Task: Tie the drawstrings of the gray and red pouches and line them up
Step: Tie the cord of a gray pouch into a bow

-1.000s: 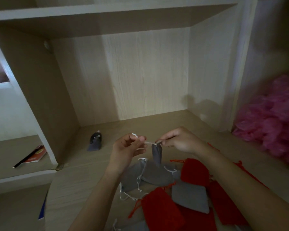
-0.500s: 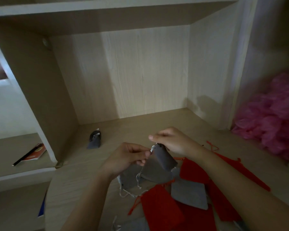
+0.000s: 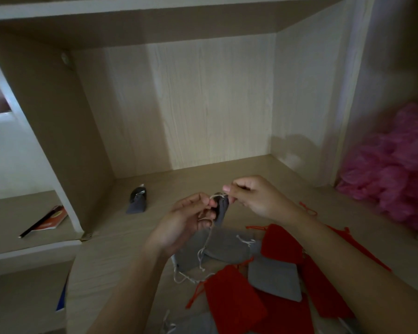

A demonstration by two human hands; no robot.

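Head: left hand, right hand pinch one gray pouch drawstring; one tied pouch apart.

The mouth of the held gray pouch is covered by fingertips of the left hand and right hand, both pinched on its drawstring; whether a knot is formed cannot be told. The red pouches are partly hidden under the right forearm. Another gray pouch is cut off by the bottom edge, the pink heap by the right edge.
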